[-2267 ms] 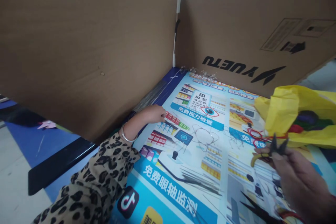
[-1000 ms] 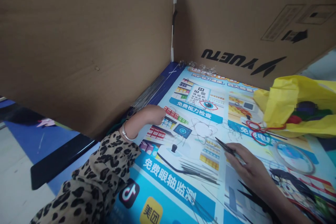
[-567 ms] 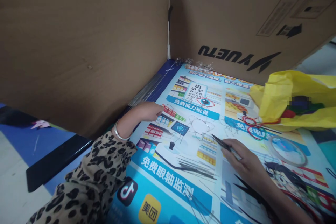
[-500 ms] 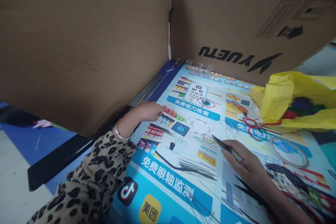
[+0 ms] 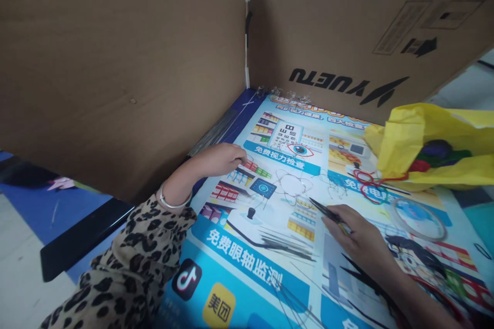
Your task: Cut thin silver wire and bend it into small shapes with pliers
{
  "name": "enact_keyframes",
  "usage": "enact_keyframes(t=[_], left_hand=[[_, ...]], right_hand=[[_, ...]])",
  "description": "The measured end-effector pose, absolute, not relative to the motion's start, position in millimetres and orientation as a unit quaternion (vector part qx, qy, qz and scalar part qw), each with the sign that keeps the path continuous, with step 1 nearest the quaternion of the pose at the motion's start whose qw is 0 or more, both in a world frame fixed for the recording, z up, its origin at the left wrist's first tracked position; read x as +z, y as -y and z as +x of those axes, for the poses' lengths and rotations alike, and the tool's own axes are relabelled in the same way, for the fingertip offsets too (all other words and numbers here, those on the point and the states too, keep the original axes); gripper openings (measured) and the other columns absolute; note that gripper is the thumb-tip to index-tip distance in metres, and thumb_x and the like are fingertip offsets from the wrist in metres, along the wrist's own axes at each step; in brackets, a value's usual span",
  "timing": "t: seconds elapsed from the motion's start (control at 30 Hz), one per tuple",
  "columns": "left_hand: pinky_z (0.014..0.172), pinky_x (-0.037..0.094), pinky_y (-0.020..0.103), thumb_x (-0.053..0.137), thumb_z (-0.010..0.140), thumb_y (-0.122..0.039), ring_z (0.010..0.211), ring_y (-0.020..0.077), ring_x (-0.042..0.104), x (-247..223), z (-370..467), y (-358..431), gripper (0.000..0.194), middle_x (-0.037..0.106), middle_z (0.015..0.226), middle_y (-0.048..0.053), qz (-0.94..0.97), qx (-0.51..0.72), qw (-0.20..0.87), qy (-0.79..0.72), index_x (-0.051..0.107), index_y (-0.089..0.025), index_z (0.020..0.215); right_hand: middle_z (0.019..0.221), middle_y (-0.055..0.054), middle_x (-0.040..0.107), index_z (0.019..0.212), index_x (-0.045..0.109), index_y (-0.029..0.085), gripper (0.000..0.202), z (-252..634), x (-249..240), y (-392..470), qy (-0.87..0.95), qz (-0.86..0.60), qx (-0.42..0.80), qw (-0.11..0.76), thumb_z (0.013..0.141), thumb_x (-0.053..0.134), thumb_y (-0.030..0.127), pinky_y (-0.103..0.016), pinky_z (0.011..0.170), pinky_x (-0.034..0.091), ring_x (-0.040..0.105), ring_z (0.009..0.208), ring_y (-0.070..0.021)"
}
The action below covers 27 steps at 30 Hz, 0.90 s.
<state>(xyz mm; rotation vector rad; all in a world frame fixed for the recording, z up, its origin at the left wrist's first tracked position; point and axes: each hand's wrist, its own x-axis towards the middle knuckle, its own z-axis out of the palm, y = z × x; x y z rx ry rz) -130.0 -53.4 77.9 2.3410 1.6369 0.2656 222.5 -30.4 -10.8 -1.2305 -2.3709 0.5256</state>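
My left hand (image 5: 227, 158) is closed, its fingertips pinched together over the printed poster (image 5: 216, 205). Whatever they hold is too small to make out. In my right hand (image 5: 360, 236) is a pair of dark, slim tweezers (image 5: 323, 209), gripped like a pen with the tip pointing up and left. Just beyond that tip lies a thin wire bent into a flower-like outline (image 5: 291, 185). More fine bent wire (image 5: 335, 185) rests to its right. Below my right wrist is a dark tool with two pointed tips (image 5: 360, 275), partly hidden by the arm.
Cardboard walls (image 5: 127, 51) rise at the left and back. Cut wires (image 5: 287, 244) lie on the poster, with long straight ones (image 5: 216, 131) along the left wall. At right are a yellow bag (image 5: 401, 133), red cord (image 5: 370, 185) and a ring-shaped coil (image 5: 440, 226).
The view has shifted slightly. My left hand has moved a little to the right over the poster, still pinched. My right hand keeps the tweezers in nearly the same place.
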Motion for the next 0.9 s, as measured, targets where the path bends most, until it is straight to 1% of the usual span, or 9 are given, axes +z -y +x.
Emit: enact_keyframes(t=[0.13,0.2,0.3,0.43,0.53,0.67,0.77,0.83,0.9], left_hand=[[0.073,0.040,0.024,0.039,0.083,-0.016,0.084,0.0131,0.056,94,-102,59,0.024,0.063,0.092,0.003,0.818,0.160,0.149,-0.532,0.058,-0.017,0.097],[0.069,0.040,0.023,0.040,0.083,-0.017,0.080,0.0127,0.057,106,-82,60,0.021,0.063,0.089,0.003,0.816,0.171,0.154,-0.530,0.056,-0.017,0.097],[0.066,0.039,0.023,0.040,0.083,-0.019,0.077,0.0136,0.057,122,-51,56,0.021,0.063,0.087,0.003,0.829,0.166,0.150,-0.513,0.055,-0.018,0.098],[0.064,0.039,0.024,0.042,0.082,-0.021,0.072,0.0149,0.057,124,-16,46,0.023,0.063,0.081,0.002,0.840,0.165,0.165,-0.490,0.051,-0.019,0.104],[0.061,0.039,0.025,0.044,0.081,-0.022,0.069,0.0153,0.057,110,-1,39,0.025,0.063,0.079,0.002,0.827,0.188,0.187,-0.495,0.049,-0.020,0.106],[0.069,0.043,0.025,0.049,0.080,-0.026,0.078,0.0147,0.059,85,9,32,0.024,0.065,0.086,0.002,0.767,0.307,0.282,-0.487,0.053,-0.021,0.103],[0.078,0.043,0.026,0.047,0.082,-0.033,0.085,0.0149,0.059,66,18,29,0.023,0.065,0.092,0.004,0.701,0.378,0.390,-0.463,0.060,-0.018,0.094],[0.080,0.043,0.027,0.043,0.084,-0.035,0.084,0.0149,0.059,56,24,29,0.028,0.066,0.088,0.005,0.666,0.395,0.467,-0.427,0.063,-0.016,0.086],[0.078,0.044,0.027,0.042,0.085,-0.037,0.078,0.0147,0.059,47,30,31,0.032,0.065,0.078,0.004,0.632,0.414,0.511,-0.411,0.063,-0.014,0.081]], right_hand=[[0.067,0.000,0.061,0.075,0.056,0.022,0.027,217,16,40,0.782,-0.523,0.275,0.200,0.077,0.049,0.048,-0.024,0.055,0.045,0.057,0.062,-0.0149],[0.062,0.001,0.058,0.071,0.055,0.022,0.028,211,35,47,0.753,-0.532,0.326,0.210,0.076,0.050,0.049,-0.023,0.051,0.042,0.053,0.059,-0.0138],[0.065,0.002,0.057,0.074,0.057,0.021,0.026,200,57,53,0.731,-0.514,0.381,0.238,0.076,0.052,0.046,-0.023,0.053,0.040,0.051,0.061,-0.0131],[0.071,0.001,0.057,0.089,0.060,0.020,0.030,187,62,50,0.698,-0.482,0.440,0.294,0.074,0.056,0.045,-0.025,0.058,0.040,0.050,0.064,-0.0131],[0.069,0.003,0.055,0.079,0.058,0.019,0.024,183,51,44,0.684,-0.455,0.471,0.322,0.076,0.055,0.043,-0.023,0.058,0.038,0.048,0.064,-0.0116],[0.065,0.004,0.050,0.073,0.054,0.019,0.022,183,37,40,0.656,-0.449,0.479,0.371,0.077,0.054,0.040,-0.023,0.059,0.036,0.044,0.063,-0.0103],[0.064,0.004,0.049,0.071,0.053,0.019,0.022,184,32,40,0.636,-0.450,0.487,0.395,0.077,0.054,0.040,-0.023,0.059,0.035,0.043,0.062,-0.0102],[0.065,0.004,0.050,0.070,0.053,0.019,0.023,183,29,40,0.628,-0.454,0.490,0.400,0.077,0.055,0.041,-0.023,0.059,0.035,0.043,0.062,-0.0105],[0.064,0.003,0.050,0.068,0.053,0.018,0.024,182,27,41,0.622,-0.455,0.496,0.400,0.076,0.056,0.041,-0.024,0.059,0.035,0.044,0.062,-0.0109]])
